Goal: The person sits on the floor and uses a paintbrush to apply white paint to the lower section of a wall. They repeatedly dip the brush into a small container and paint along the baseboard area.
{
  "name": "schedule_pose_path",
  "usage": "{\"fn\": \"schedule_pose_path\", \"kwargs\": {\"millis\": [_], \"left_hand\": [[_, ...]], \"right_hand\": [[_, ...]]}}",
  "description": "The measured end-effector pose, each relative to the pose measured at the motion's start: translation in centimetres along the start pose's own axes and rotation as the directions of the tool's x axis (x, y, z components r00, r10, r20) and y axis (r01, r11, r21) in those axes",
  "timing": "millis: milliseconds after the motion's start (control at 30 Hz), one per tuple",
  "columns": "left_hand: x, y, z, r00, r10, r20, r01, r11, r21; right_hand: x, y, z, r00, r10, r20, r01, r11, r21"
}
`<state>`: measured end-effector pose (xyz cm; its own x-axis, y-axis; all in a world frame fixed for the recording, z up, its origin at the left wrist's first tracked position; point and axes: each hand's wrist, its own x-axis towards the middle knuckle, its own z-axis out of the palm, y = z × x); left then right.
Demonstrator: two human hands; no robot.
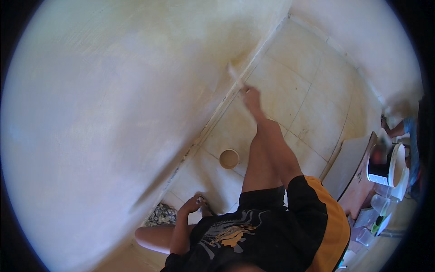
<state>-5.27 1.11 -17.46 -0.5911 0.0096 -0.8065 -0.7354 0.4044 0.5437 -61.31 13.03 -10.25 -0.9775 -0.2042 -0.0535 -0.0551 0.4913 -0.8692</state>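
My right hand (252, 98) reaches far forward, gripping a pale, blurred hand tool (233, 71) that looks like a paintbrush. The tool's far end lies against or just before the lower part of the plastered wall (112, 85), above its base edge; contact cannot be told. My left hand (192, 204) is low near my knee and foot, fingers curled. A small pale patch shows at its fingers, but whether they hold something is unclear. Between my hands, a small round tub (229, 158) stands on the floor tiles (289, 88); its inside looks tan.
Crumpled printed paper or cloth (162, 215) lies by the wall near my bent leg. On the right, a low wooden table (357, 195) carries a large paint bucket (396, 166) and several clear plastic containers (380, 204). Another person's leg (397, 130) is beyond it.
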Motion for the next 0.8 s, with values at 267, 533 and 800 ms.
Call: {"fn": "schedule_pose_path", "kwargs": {"millis": [267, 533, 800], "left_hand": [[-1.7, 1.7, -0.3, 0.995, -0.07, -0.071, 0.071, 0.997, 0.013], [-1.5, 1.9, 0.8, 0.996, -0.025, -0.08, 0.029, 0.998, 0.047], [-0.7, 2.9, 0.1, 0.999, 0.021, -0.033, -0.018, 0.997, 0.071]], "right_hand": [[-14.4, -0.3, 5.1, 0.696, -0.43, 0.575, 0.499, 0.866, 0.043], [3.4, 1.3, -2.7, 0.978, -0.195, 0.074, 0.199, 0.978, -0.06], [-15.5, 1.4, 7.8, 0.87, -0.418, 0.261, 0.345, 0.895, 0.283]]}}
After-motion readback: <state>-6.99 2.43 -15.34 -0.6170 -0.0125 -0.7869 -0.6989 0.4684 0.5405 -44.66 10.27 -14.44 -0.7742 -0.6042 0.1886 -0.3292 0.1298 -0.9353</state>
